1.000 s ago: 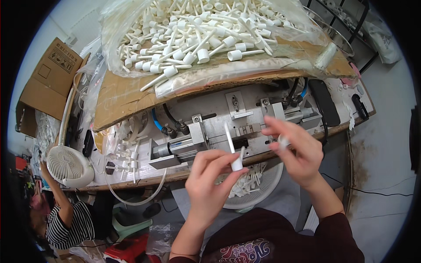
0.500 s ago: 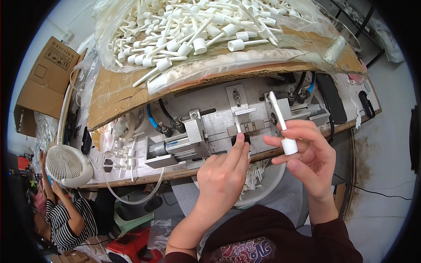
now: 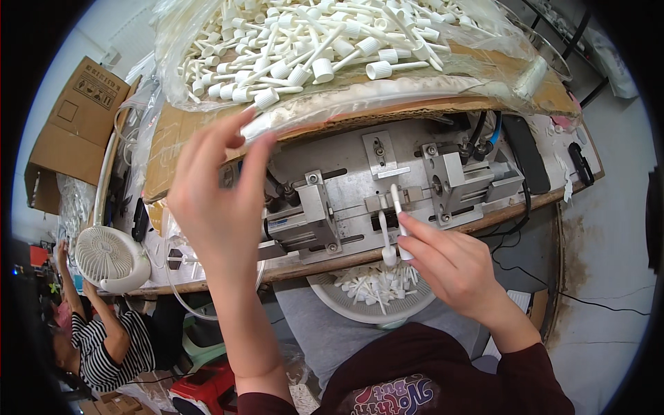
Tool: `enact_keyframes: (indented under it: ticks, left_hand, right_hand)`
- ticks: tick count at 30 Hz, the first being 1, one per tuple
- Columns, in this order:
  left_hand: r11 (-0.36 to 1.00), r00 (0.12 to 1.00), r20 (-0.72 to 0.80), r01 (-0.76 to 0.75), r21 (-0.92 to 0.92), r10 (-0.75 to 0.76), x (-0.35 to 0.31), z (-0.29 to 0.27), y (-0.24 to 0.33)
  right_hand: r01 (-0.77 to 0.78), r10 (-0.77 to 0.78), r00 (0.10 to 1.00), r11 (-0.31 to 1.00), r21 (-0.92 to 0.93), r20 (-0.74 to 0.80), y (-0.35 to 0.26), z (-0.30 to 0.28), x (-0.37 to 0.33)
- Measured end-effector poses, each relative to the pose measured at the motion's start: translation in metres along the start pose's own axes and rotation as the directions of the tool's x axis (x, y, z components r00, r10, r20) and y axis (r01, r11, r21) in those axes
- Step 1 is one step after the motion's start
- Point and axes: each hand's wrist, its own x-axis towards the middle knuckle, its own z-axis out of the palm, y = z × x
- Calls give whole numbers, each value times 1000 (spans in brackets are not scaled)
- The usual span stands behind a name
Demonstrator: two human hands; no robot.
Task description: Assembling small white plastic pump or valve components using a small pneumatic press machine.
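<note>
In the head view, the right hand (image 3: 449, 271) is closed on a white stick (image 3: 396, 198), held at the front of the metal fixture (image 3: 349, 200) on the bench (image 3: 548, 162). A second, capped stick (image 3: 385, 232) shows just beside it. The left hand (image 3: 218, 190) is raised, blurred, thumb and fingers apart, near the pile of capped sticks (image 3: 322, 69); whether it touches one cannot be told.

The right hand (image 3: 449, 268) pinches a white stick applicator (image 3: 396, 199) near the metal clamping fixture (image 3: 349, 200); the left hand (image 3: 220, 187), fingers parted, hovers near heaped white capped applicators (image 3: 325, 52).
</note>
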Motion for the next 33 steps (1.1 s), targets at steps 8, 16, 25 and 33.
enact_keyframes:
  ticks: [8, 16, 25, 33]
  left_hand:
    - [962, 966, 154, 176, 210, -210, 41, 25, -28]
    - [981, 991, 21, -127, -147, 131, 5, 9, 10]
    - [952, 936, 255, -178, -251, 242, -87, 0, 44]
    - [981, 871, 452, -190, -47, 191, -122, 26, 59]
  right_hand:
    - [73, -53, 992, 981, -180, 114, -6, 9, 23]
    - [-12, 32, 983, 994, -113, 178, -8, 0, 27]
    - [-255, 235, 907, 967, -11, -351, 80, -48, 121]
    - [-412, 390, 905, 903, -121, -171, 147, -32, 169]
